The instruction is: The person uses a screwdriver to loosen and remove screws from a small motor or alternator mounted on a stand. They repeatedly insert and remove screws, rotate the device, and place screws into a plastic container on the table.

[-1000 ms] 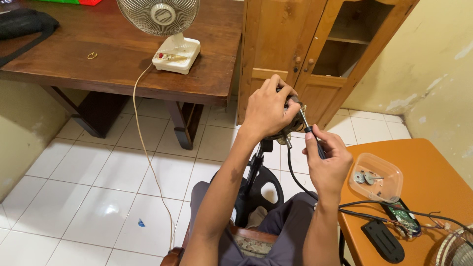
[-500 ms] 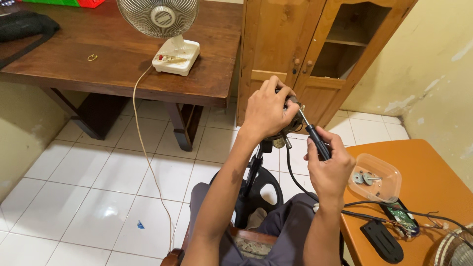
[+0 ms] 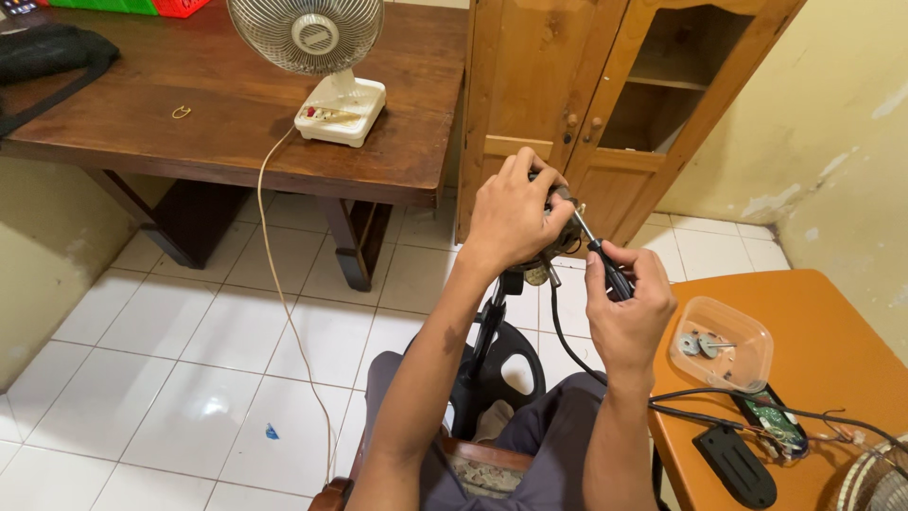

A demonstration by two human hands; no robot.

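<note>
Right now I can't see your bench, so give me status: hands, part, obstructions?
Left hand gripping fan motor. Right hand holding screwdriver, tip at motor. Black cable hangs below, nothing blocking.

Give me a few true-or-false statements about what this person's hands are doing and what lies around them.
1. The right hand grips a screwdriver. True.
2. The left hand rests flat on the orange table. False: it clasps a small motor part in the air.
3. The clear plastic container holds small metal parts. True.
4. The desk fan stands on the floor. False: it stands on the dark wooden table.
</note>
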